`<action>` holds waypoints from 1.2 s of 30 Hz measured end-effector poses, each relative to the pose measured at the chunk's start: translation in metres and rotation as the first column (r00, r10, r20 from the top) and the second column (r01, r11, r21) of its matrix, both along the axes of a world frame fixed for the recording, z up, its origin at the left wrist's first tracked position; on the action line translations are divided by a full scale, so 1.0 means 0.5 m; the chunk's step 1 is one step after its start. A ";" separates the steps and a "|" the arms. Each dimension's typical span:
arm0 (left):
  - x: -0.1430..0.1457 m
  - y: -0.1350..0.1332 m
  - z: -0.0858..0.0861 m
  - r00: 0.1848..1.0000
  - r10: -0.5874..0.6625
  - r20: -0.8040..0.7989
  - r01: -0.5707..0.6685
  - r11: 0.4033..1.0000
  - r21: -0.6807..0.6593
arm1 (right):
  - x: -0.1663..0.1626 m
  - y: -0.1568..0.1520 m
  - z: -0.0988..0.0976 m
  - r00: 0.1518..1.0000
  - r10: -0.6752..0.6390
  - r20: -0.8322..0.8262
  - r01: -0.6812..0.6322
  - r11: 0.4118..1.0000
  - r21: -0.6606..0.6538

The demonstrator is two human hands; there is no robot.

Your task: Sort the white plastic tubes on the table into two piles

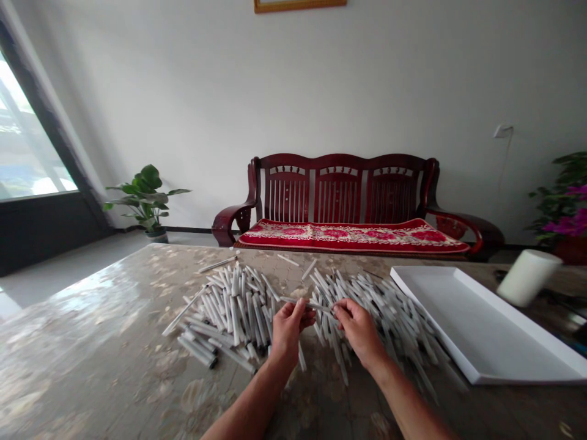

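Observation:
My left hand (288,330) and my right hand (360,330) are raised just above the middle of the table. Both hold one thin white tube (306,304), which lies roughly level between them. My left fingers pinch its left part and my right fingertips pinch its right end. Below and around my hands lie two loose heaps of similar white tubes, the left heap (233,311) and the right heap (371,318). Many tubes have dark ends. A few lie apart at the far side of the left heap.
A shallow white rectangular tray (477,324) lies right of the heaps on the marble-patterned table (82,342). A white cylindrical cup (527,278) rests on its side beyond it. A dark red wooden bench (339,189) stands past the far edge.

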State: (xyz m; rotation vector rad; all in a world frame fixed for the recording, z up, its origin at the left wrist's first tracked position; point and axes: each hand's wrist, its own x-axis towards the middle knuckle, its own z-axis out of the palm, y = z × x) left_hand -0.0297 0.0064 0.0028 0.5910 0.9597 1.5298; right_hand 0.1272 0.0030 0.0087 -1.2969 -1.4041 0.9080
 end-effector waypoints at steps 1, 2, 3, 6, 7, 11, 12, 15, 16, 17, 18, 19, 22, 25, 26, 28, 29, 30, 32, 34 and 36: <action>-0.003 0.001 0.000 1.000 0.012 -0.002 -0.012 1.000 0.001 | 0.008 0.005 -0.001 0.998 -0.046 0.053 0.044 0.998 0.041; -0.006 0.003 -0.001 1.000 0.030 -0.003 -0.030 1.000 0.002 | 0.019 0.010 0.000 0.990 -0.104 0.099 0.096 0.992 0.086; -0.010 0.005 -0.001 0.998 0.055 -0.006 -0.055 0.998 0.001 | 0.032 0.015 0.001 0.976 -0.169 0.139 0.151 0.980 0.131; -0.023 0.010 -0.002 0.990 0.127 -0.068 -0.127 0.992 0.014 | 0.072 0.027 0.007 0.920 -0.340 0.195 0.302 0.932 0.199; -0.025 0.011 -0.003 0.984 0.133 -0.120 -0.131 0.991 0.029 | 0.082 0.029 0.008 0.906 -0.366 0.212 0.326 0.923 0.203; -0.025 0.019 -0.012 0.903 0.020 -0.429 0.011 0.998 0.068 | 0.098 0.032 0.006 0.894 -0.358 0.269 0.316 0.930 0.189; -0.024 0.020 -0.012 0.862 -0.021 -0.506 0.060 0.996 0.060 | 0.096 0.032 0.005 0.897 -0.342 0.281 0.298 0.936 0.188; -0.036 0.023 -0.001 0.687 -0.047 -0.725 0.113 0.993 0.043 | 0.086 0.030 0.001 0.898 -0.297 0.325 0.238 0.948 0.209; -0.045 0.023 0.007 0.605 -0.021 -0.796 0.094 0.995 0.045 | 0.083 0.029 0.000 0.890 -0.298 0.346 0.226 0.946 0.234; -0.057 0.022 0.016 0.505 0.012 -0.863 0.059 0.997 0.049 | 0.080 0.027 0.000 0.874 -0.310 0.373 0.218 0.938 0.268; -0.071 0.021 0.026 0.389 0.029 -0.921 0.020 0.999 0.040 | 0.076 0.024 -0.001 0.852 -0.331 0.407 0.214 0.927 0.307; -0.086 0.021 0.035 0.276 0.024 -0.961 -0.025 1.000 0.017 | 0.072 0.021 0.000 0.823 -0.355 0.444 0.208 0.915 0.346; -0.125 0.018 0.051 -0.038 -0.028 -0.999 -0.109 0.994 -0.024 | 0.048 0.003 0.004 0.733 -0.389 0.558 0.155 0.894 0.420; -0.144 0.019 0.047 -0.261 -0.084 -0.962 -0.107 0.993 -0.057 | 0.001 -0.028 0.013 0.690 -0.318 0.650 0.009 0.902 0.433; -0.146 0.019 0.044 -0.313 -0.105 -0.944 -0.101 0.992 -0.077 | -0.018 -0.041 0.015 0.692 -0.267 0.670 -0.063 0.903 0.425; -0.148 0.020 0.038 -0.381 -0.138 -0.914 -0.092 0.990 -0.111 | -0.056 -0.065 0.017 0.703 -0.111 0.703 -0.227 0.901 0.369; -0.149 0.020 0.037 -0.398 -0.148 -0.905 -0.089 0.989 -0.122 | -0.073 -0.075 0.015 0.701 -0.034 0.712 -0.302 0.891 0.340; -0.150 0.019 0.037 -0.405 -0.154 -0.901 -0.086 0.988 -0.131 | -0.087 -0.082 0.011 0.687 0.049 0.725 -0.388 0.868 0.309; -0.151 0.017 0.040 -0.402 -0.173 -0.899 -0.075 0.985 -0.156 | -0.106 -0.090 0.000 0.633 0.184 0.752 -0.529 0.812 0.246; -0.149 0.014 0.044 -0.387 -0.200 -0.900 -0.056 0.979 -0.194 | -0.111 -0.087 -0.013 0.590 0.242 0.770 -0.580 0.791 0.196; -0.137 0.010 0.043 -0.372 -0.219 -0.902 -0.035 0.974 -0.222 | -0.106 -0.077 -0.024 0.589 0.213 0.780 -0.539 0.822 0.182</action>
